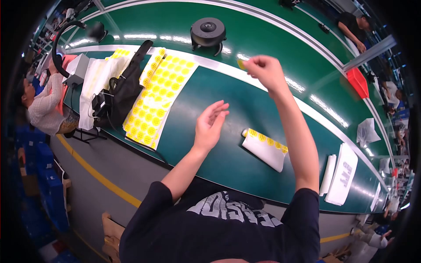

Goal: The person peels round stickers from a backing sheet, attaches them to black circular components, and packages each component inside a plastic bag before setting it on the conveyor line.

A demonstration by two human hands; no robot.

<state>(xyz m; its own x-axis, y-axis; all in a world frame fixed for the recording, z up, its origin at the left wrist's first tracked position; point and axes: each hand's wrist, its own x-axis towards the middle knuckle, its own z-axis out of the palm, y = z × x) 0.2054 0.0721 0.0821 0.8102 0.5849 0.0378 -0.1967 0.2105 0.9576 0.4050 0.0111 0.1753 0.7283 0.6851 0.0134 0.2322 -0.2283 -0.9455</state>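
My right hand (266, 73) is raised over the far edge of the table, fingers pinched on a small yellow sticker (241, 64). My left hand (209, 126) hovers above the green table mat (193, 153), palm turned inward, fingers apart and holding nothing. Below and to the left of my right forearm lies a partly rolled sticker sheet (265, 153), its white backing up and a row of yellow round stickers along its upper edge. Left of my left hand, flat sheets of yellow round stickers (155, 101) lie stacked on the mat.
A black round device (208, 33) stands on the green surface beyond the white rail. A black bag (125, 96) and a grey box (78, 69) sit at left, near a seated person (48, 105). White packages (342, 175) lie at right; a red bin (357, 82) is farther back.
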